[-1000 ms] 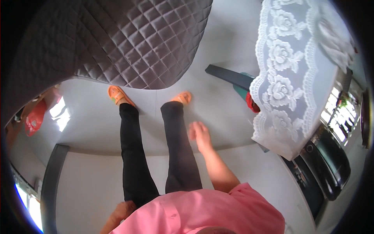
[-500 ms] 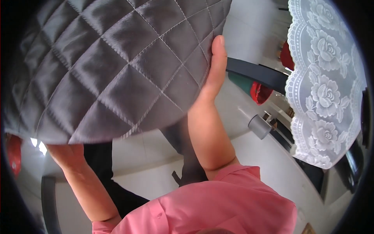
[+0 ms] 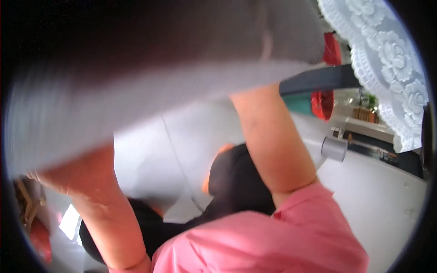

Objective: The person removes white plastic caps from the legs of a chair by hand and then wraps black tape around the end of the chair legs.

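A grey quilted cushion (image 3: 173, 86) fills the upper left of the head view, smeared by motion, with its pale lower edge toward me. My left hand (image 3: 79, 173) is under that edge at the left, its palm side against the cushion and its fingers mostly hidden. At the right, the cushion covers most of my right hand (image 3: 266, 48); a blurred thumb shows faintly on its dark face. The cushion is held up between both hands, above my black-trousered legs.
White floral lace cloth (image 3: 391, 54) hangs at the upper right. A black curved bar (image 3: 323, 78) runs beneath it, beside a green and red object (image 3: 322, 105). A grey cylinder (image 3: 334, 148) stands out farther right. Something red (image 3: 41, 239) lies at the lower left.
The cushion has tilted, so its quilted face gives way to a pale edge and a dark, blurred surface. My right hand has gone up behind it, and my legs have shifted.
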Demonstrator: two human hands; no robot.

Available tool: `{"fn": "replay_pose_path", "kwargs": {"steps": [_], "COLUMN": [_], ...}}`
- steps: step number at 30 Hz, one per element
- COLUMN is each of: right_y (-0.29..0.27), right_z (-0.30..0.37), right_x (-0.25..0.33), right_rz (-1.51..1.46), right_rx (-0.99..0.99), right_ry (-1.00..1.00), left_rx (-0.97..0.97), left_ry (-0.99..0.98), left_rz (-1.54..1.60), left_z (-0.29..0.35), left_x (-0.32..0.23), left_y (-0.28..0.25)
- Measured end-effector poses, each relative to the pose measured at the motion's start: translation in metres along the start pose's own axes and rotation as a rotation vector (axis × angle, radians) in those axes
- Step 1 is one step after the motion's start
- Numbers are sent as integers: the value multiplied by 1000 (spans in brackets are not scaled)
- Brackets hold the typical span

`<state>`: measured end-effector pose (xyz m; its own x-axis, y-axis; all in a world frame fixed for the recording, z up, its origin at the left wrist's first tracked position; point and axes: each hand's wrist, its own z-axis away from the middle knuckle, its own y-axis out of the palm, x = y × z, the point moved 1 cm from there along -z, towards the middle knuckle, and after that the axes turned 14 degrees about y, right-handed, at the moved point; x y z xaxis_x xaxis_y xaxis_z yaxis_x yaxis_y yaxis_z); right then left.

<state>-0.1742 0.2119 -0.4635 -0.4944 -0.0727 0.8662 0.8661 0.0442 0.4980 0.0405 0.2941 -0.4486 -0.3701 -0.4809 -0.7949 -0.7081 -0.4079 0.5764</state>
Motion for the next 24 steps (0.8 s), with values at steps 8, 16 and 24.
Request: {"fn": "replay_pose_path", "kwargs": {"steps": [8, 16, 24], "right_y": [-8, 29, 30], "right_z": [-26, -29, -19], "right_x": [15, 19, 34], "right_rz": [-14, -192, -95], "right_rx": [-116, -127, -131], "right_ry": [-78, 98, 141], "left_rx": [145, 368, 331], "left_ry": [10, -110, -66], "left_rz": [114, 512, 309], "left_z": [-17, -26, -33], "left_x": [17, 25, 27], "left_y": [22, 9, 17]}}
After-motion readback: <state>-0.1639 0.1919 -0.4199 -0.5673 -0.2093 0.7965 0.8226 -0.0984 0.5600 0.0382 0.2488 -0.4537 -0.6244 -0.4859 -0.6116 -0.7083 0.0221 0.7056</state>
